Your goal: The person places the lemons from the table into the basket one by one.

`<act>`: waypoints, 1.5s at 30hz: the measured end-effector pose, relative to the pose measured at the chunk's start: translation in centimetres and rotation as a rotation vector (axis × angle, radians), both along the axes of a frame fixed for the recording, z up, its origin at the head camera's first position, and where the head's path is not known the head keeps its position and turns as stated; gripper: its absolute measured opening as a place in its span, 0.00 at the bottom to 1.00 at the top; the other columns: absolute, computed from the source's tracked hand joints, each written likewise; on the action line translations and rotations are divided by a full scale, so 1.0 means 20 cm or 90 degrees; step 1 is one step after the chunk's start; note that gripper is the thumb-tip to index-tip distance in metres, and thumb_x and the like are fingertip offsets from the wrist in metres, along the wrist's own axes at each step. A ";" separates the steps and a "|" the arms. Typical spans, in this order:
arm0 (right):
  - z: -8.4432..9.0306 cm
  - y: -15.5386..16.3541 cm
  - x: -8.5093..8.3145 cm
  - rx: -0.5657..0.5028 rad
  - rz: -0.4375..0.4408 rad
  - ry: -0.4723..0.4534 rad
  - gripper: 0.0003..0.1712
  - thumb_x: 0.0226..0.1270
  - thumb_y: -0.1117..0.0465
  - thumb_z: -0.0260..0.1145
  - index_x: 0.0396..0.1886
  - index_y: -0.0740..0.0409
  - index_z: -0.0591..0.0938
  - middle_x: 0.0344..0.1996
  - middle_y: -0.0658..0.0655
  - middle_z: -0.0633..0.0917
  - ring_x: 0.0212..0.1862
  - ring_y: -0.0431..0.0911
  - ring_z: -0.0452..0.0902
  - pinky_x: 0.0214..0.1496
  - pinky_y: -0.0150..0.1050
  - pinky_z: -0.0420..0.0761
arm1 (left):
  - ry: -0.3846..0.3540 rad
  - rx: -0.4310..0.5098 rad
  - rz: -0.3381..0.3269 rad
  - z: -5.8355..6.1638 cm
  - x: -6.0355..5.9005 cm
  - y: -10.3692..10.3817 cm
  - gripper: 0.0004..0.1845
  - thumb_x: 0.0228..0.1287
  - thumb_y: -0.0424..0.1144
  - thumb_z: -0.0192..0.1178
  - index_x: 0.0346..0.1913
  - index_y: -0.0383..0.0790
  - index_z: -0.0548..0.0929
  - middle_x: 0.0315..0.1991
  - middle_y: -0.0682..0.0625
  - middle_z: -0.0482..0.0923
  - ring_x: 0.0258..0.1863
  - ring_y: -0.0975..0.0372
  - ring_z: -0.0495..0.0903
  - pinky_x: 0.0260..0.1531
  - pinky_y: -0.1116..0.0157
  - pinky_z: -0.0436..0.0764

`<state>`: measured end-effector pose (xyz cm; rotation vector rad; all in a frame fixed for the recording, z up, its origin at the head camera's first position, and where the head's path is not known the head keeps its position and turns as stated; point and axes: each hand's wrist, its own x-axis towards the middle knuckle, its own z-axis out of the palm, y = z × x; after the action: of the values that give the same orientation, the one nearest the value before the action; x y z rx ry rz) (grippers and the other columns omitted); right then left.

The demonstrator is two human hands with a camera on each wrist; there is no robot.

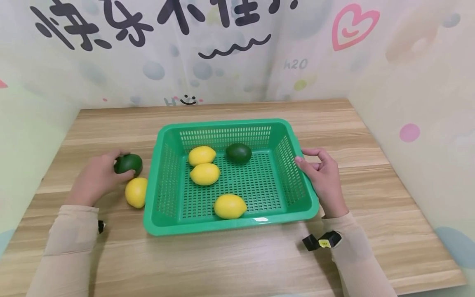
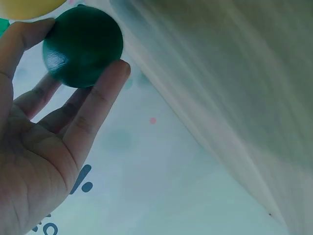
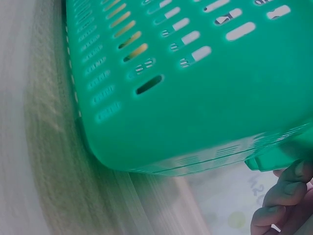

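My left hand [image 1: 97,175] grips a dark green avocado [image 1: 128,163] between thumb and fingers, left of the green plastic basket [image 1: 230,226]. In the left wrist view, the smooth avocado [image 2: 84,46] sits at the fingertips, the palm bare below it. A yellow lemon [image 1: 136,192] lies just under the left hand, against the basket's left side. With the thumb on the rim and fingers curled beneath, my right hand [image 1: 324,181] holds the basket's right edge. Inside the basket are lemons [image 1: 205,174] and another avocado [image 1: 238,153].
The basket stands mid-table on a wood-grain tabletop [image 1: 237,264]. Behind it rises a printed wall covering [image 1: 237,74] with large dark characters, and side walls flank the table. A small black device [image 1: 330,239] is strapped at the right wrist.
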<state>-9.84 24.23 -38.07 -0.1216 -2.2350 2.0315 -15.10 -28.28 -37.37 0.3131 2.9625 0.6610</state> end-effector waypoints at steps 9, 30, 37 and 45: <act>0.00 0.00 0.00 -0.007 -0.002 0.000 0.21 0.73 0.57 0.70 0.58 0.62 0.76 0.27 0.60 0.90 0.26 0.51 0.89 0.25 0.42 0.87 | 0.052 0.000 -0.009 0.05 0.00 -0.01 0.29 0.64 0.38 0.72 0.62 0.24 0.76 0.49 0.25 0.80 0.39 0.41 0.80 0.35 0.47 0.81; 0.00 0.00 -0.01 -0.006 0.011 -0.007 0.23 0.73 0.56 0.70 0.59 0.62 0.76 0.28 0.59 0.91 0.27 0.53 0.90 0.27 0.43 0.87 | 0.133 -0.003 -0.015 0.14 0.02 0.00 0.27 0.62 0.36 0.73 0.61 0.27 0.78 0.49 0.28 0.82 0.35 0.46 0.80 0.32 0.53 0.78; 0.00 0.00 -0.01 -0.009 0.011 -0.021 0.23 0.73 0.55 0.70 0.59 0.62 0.75 0.29 0.59 0.91 0.28 0.52 0.90 0.28 0.43 0.88 | 0.113 -0.005 -0.003 0.15 0.02 0.01 0.29 0.63 0.37 0.72 0.63 0.26 0.76 0.51 0.28 0.80 0.35 0.46 0.79 0.32 0.53 0.76; 0.00 0.00 -0.01 0.003 0.009 -0.020 0.25 0.74 0.54 0.69 0.60 0.63 0.74 0.29 0.59 0.91 0.29 0.51 0.90 0.28 0.43 0.88 | 0.124 -0.001 0.006 0.18 0.02 0.02 0.30 0.64 0.37 0.71 0.65 0.26 0.75 0.51 0.28 0.80 0.36 0.44 0.78 0.34 0.51 0.76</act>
<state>-9.97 24.30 -38.09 -0.1378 -2.2650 2.0453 -14.66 -27.89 -33.80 0.3841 3.1495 0.6658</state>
